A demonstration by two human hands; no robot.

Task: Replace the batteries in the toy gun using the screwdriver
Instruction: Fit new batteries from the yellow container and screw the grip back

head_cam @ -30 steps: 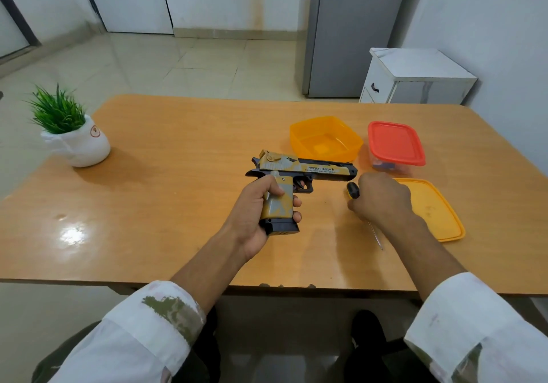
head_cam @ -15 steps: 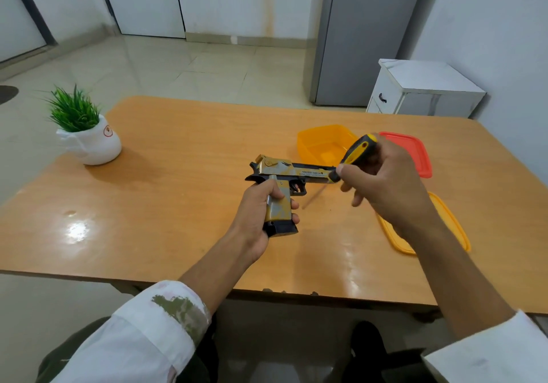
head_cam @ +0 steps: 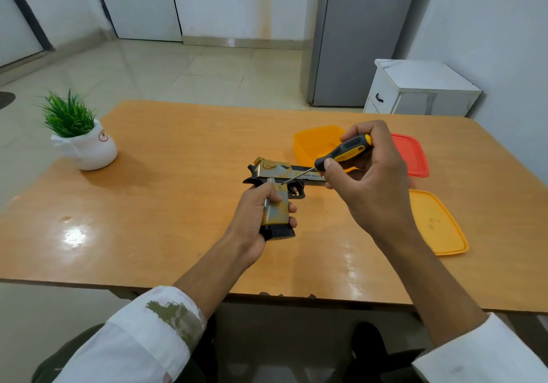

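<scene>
Firmly, the fingers (head_cam: 292, 207) of the left hand (head_cam: 252, 222) are curled round the grip of the toy gun (head_cam: 278, 175), with the thumb laid along the grip's side. The gun is held over the middle of the surface (head_cam: 178, 204), its barrel turned toward the right edge; whether its butt touches the wood cannot be told. The black-and-yellow screwdriver (head_cam: 344, 152) is gripped by the handle in the curled fingers of the right hand (head_cam: 370, 181). Its thin shaft is slanted down to the left, and its tip is set at a small screw (head_cam: 280, 186) at the top of the grip.

Behind the right hand, toward the far right corner, an open orange box (head_cam: 314, 145) and a box with a red lid (head_cam: 410, 157) are seen side by side. An orange lid (head_cam: 436, 222) is laid flat near the right edge. A small potted plant (head_cam: 86, 145) is placed at the far left corner.
</scene>
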